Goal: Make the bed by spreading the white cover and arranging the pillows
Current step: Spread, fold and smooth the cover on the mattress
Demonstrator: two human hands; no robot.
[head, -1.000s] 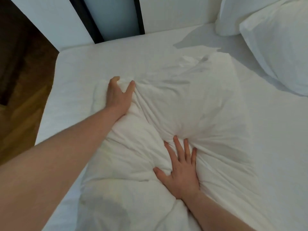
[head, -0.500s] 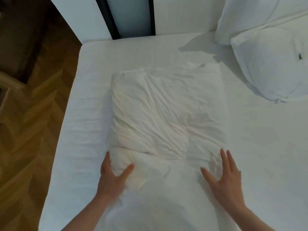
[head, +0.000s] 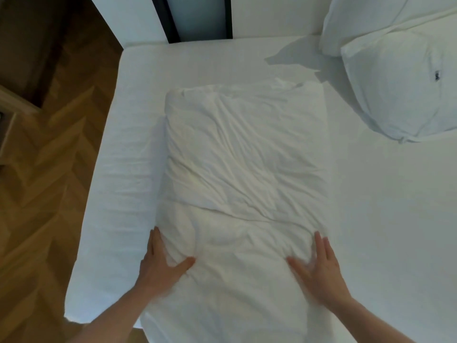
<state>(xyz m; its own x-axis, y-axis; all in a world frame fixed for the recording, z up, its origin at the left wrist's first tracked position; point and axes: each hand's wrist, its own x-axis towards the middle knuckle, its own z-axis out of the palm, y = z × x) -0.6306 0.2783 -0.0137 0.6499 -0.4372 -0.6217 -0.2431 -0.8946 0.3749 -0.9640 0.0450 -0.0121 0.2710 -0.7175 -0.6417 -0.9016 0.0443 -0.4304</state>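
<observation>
1. Head view: a crumpled white folded fabric cover [head: 244, 169] lies on the white-sheeted bed [head: 383, 219], left of the middle, reaching to the near edge.
2. The left hand [head: 160, 263] rests flat on the cover's near left side, fingers straight, thumb spread.
3. The right hand [head: 319, 268] presses its near right side, fingers straight (slightly blurred).
4. Two plump white pillows [head: 395, 82] sit at the far right, one behind the other.
5. Herringbone wooden floor [head: 44, 194] lies to the left.

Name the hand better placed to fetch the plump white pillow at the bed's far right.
Right. The right hand rests on the rumpled white folded cover on the side nearer the plump white pillow; the left hand would probably cross over.
</observation>
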